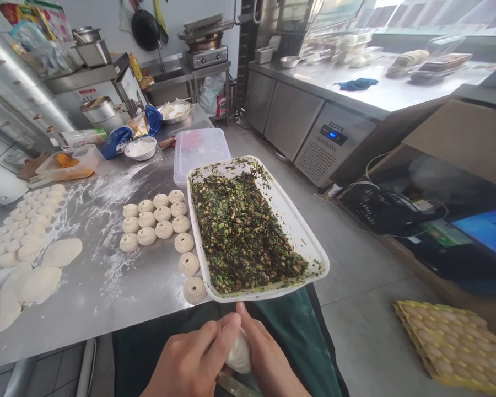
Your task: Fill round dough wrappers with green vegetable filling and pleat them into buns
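Note:
In front of my apron, my left hand (194, 353) and my right hand (267, 350) close together around a pale dough bun (238, 353). The left fingers pinch at its top, and the right hand cups its side. Under the bun a flat strip-like tool (233, 385) shows partly; which hand has it I cannot tell. Just beyond my fingertips is a white tub (317, 259) of chopped green filling (243, 231). To its left, pleated buns (163, 229) sit in rows on the steel table (95, 298). Flattened dough wrappers (41, 284) overlap farther left.
Small dough pieces (33, 229) cover the table's left side. A lidded plastic box (200, 149), a foil bowl of flour (140, 148) and an orange-stained container (72, 164) stand farther back. An egg tray (454, 347) is at the lower right, and a steel counter (330, 82) runs behind.

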{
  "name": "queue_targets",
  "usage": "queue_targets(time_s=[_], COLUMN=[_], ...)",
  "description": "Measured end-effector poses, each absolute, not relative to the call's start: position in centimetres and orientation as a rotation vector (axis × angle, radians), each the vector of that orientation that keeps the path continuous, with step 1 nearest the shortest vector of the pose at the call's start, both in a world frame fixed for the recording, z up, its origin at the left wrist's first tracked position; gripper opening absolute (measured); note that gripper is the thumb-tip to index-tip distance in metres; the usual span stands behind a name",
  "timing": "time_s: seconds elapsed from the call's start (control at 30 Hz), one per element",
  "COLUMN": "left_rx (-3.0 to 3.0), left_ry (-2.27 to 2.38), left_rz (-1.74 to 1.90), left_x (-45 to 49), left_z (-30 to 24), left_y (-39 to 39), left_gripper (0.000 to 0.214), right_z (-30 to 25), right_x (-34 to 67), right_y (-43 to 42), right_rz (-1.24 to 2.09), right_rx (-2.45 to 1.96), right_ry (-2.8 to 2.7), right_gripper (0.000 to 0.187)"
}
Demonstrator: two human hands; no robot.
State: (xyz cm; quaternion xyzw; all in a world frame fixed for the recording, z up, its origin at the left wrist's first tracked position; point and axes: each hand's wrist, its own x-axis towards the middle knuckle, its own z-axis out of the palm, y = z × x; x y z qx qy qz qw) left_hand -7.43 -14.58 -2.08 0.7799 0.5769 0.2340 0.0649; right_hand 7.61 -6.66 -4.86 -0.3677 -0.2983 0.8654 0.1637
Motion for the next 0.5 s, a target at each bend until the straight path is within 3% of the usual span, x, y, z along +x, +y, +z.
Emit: queue_targets(time_s=[0.17,0.33,0.5], left_rx=[2.298,2.382,2.279], left_ry=[1.765,1.717,1.806], left_rz=[0.799,0.748,0.774], left_x=[-7.58,-7.51,-7.37], left_z=[-1.99,-1.65,-1.31], left_y=[-14.63,-14.71,-14.83], left_gripper=[0.031,0.047,0.037], right_z=[-4.77,-4.95,-5.35], right_x=[7.54,7.52,7.65], right_y=[-6.77,-6.60,-6.44], right_rz=[2.497,2.520,2.512], right_rx=[-1.024,-0.973,-0.933], right_ry=[-0.845,-0.855,-0.892], right_gripper=[0.056,0.061,0.051])
